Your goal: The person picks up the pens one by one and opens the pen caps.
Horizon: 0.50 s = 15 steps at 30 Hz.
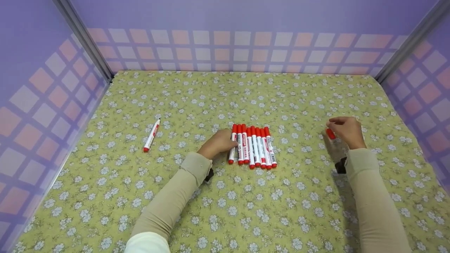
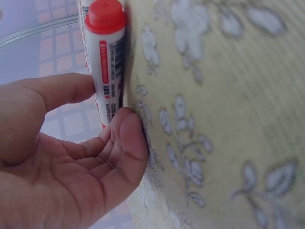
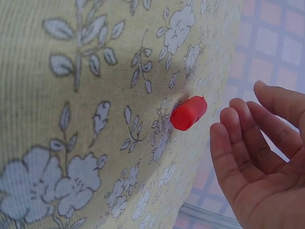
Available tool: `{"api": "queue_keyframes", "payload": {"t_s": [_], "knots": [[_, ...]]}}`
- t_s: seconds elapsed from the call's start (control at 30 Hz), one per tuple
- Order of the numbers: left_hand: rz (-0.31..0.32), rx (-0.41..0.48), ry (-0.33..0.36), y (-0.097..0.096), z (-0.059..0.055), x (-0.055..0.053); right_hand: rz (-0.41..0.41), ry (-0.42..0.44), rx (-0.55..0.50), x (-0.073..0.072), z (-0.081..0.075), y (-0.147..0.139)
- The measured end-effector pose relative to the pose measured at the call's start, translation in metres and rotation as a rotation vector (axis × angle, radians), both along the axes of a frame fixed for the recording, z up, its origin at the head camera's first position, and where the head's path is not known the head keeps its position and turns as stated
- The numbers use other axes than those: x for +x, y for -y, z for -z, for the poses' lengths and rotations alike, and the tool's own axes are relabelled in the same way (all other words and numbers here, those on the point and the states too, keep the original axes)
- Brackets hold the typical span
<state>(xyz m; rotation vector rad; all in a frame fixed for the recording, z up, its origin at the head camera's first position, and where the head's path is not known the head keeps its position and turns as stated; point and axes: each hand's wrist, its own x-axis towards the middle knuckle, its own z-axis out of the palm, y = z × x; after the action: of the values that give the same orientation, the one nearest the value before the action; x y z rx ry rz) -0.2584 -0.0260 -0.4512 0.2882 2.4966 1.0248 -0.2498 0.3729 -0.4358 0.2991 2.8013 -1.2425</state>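
Rested the left hand [image 1: 218, 141] at the left end of the row of markers [image 1: 255, 146], with the thumb against the leftmost marker [image 1: 232, 154] and the fingers bent in beside it, in a narrow hold. Could not tell how firm. Held the right hand [image 1: 346, 130] over the right side of the cloth [image 1: 295, 196], with loosely bent fingers, a gap between thumb and fingertips, and nothing in the grasp. Had the red cap [image 3: 189, 113] on the cloth, just beside those fingertips yet apart from them in the right wrist view. Had also a bare-tipped marker [image 1: 152, 135] lying alone on the left, well apart from the left hand, with its dark tip toward the far side. Seemed, by judgement, to be at the step of reaching for the cap while steadying the row. Seemed to call next for bringing thumb and fingertips to either side of the cap and pinching lightly, without rolling it away or nudging the row crooked.
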Motion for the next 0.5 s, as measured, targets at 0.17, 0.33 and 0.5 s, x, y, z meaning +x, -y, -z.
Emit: {"api": "queue_keyframes", "payload": {"t_s": [0.17,0.33,0.5], "knots": [[-0.039,0.05,0.033,0.0015,-0.0017,0.0016,-0.003,-0.011,0.018,0.0003,-0.0004,0.002],[-0.039,0.089,0.023,0.0048,-0.002,0.003,-0.01,-0.024,0.05,-0.001,-0.0011,0.0049],[-0.06,0.148,0.054,0.0077,-0.0012,0.0035,-0.017,-0.022,0.063,-0.0017,-0.0032,0.0072]]}}
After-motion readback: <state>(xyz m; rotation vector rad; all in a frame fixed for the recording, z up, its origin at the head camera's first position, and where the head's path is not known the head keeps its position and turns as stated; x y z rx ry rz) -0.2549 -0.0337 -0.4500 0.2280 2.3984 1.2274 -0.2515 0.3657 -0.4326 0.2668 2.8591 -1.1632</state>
